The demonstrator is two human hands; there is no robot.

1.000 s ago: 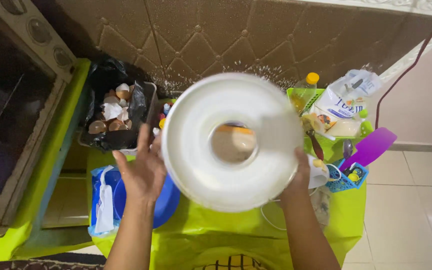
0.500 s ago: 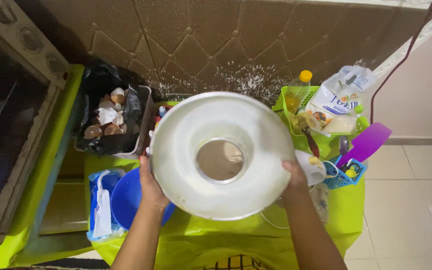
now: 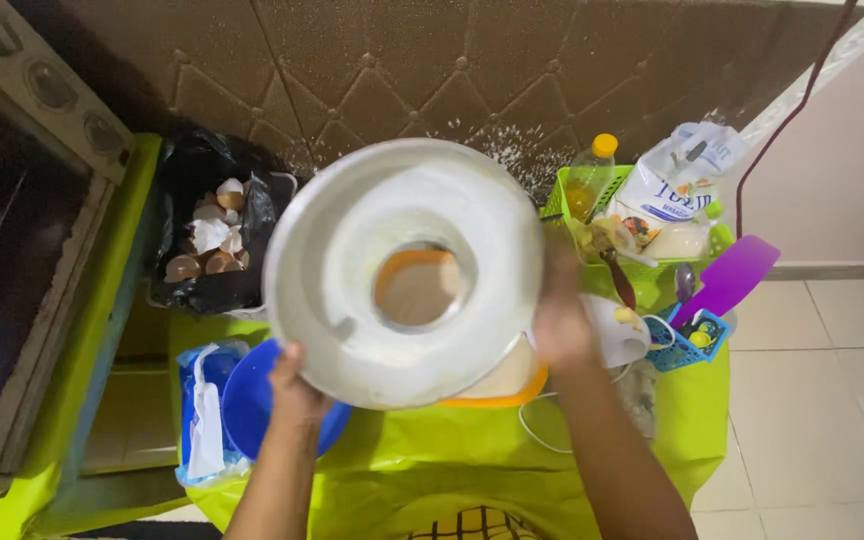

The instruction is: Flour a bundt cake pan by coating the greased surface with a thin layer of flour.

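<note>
Round silver metal ring-shaped cake pan (image 3: 402, 270) is gripped at its rim by left hand (image 3: 297, 385) and right hand (image 3: 560, 320), held tilted above the orange bowl (image 3: 497, 385) on the lime-green tabletop (image 3: 432, 460), seemingly mid-coating, steady turning being called for next.

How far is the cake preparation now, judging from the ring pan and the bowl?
Eggs look cracked: eggshells lie in the black bag. The round metal ring pan, its inside dusted white, is held by the left hand and right hand above the orange bowl. No batter shows in the pan.
</note>
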